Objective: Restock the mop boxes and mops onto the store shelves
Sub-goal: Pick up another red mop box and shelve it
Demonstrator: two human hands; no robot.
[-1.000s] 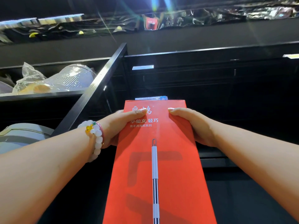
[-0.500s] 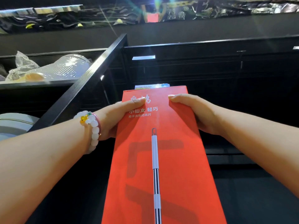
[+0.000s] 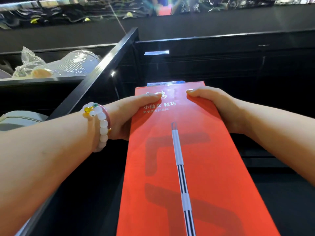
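Observation:
A long red mop box (image 3: 196, 159) with white lettering and a printed mop handle runs away from me, its far end pointing into the dark shelf bay (image 3: 221, 65). My left hand (image 3: 129, 116) grips the box's left edge near the far end, thumb on top; a white bead bracelet sits on that wrist. On the opposite edge my right hand (image 3: 216, 106) holds the box the same way. A thin blue-white strip (image 3: 165, 83) shows just past the box's far end.
A black shelf upright (image 3: 102, 72) slants across the left. Left of it, a shelf holds plastic-wrapped goods (image 3: 56, 67), and a grey rounded item (image 3: 20, 118) sits below. A white price label (image 3: 156, 52) is fixed on the shelf rail above the box.
The box and both hands have risen slightly in view and moved a little forward toward the shelf bay. Both grips are unchanged.

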